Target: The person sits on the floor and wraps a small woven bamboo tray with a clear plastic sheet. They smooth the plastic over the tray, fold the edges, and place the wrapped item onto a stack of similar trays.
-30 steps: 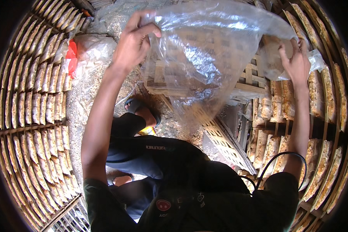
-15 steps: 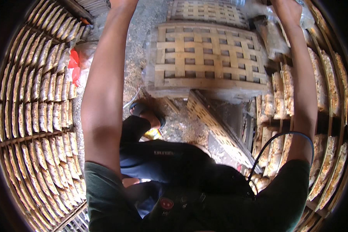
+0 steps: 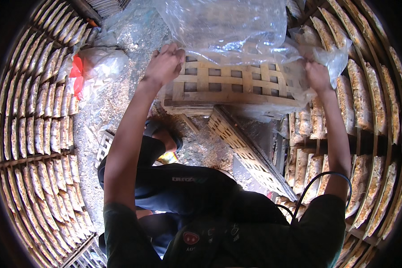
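Note:
A clear plastic sheet (image 3: 223, 24) is spread across the far part of a stack topped by a woven bamboo tray (image 3: 230, 91). My left hand (image 3: 165, 64) is closed at the sheet's near left corner, fingers curled, beside the tray's left end. At the right end of the tray, my right hand (image 3: 317, 73) grips a bunched part of the same sheet, its fingers partly hidden by it. The tray's open weave shows between my hands and faintly through the plastic.
Racks of crusted white-and-tan pieces curve along the left (image 3: 42, 129) and right (image 3: 362, 102). A leaning lattice panel (image 3: 250, 152) stands below the stack. Crumpled plastic with red patches (image 3: 98, 71) lies on the littered floor (image 3: 94, 116), near my sandaled foot (image 3: 165, 136).
The sheet was held up, then carried forward out of most of the view. Both hands have since moved back toward me, and the sheet now lies over the stack's far part.

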Demonstrator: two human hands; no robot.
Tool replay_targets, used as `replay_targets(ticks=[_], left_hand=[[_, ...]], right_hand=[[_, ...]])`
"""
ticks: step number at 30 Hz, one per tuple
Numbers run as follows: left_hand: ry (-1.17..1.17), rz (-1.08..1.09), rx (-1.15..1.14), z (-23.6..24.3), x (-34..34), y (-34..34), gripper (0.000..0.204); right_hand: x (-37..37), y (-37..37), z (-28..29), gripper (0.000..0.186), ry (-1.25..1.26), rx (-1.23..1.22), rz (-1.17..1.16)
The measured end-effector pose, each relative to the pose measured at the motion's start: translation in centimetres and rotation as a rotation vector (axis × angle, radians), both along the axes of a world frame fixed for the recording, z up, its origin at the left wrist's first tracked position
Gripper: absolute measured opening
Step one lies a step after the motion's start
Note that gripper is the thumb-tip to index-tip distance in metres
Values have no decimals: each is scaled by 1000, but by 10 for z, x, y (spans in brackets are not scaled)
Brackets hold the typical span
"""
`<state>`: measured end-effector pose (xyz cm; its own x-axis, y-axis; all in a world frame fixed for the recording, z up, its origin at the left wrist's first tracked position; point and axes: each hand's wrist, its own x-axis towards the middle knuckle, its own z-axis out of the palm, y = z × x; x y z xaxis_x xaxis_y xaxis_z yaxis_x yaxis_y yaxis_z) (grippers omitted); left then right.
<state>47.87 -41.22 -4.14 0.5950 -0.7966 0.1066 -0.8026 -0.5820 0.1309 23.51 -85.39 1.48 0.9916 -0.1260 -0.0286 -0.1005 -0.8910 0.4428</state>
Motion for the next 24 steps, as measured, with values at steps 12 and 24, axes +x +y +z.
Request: replay_targets(ticks=[12,24], left_hand=[[215,56,124,-36,-21,15,42],[288,42,124,-29,-39,29,23]], right_hand=[[-55,33,-26,33,164,-111,-84],[-78,89,0,26,450,446,-180]])
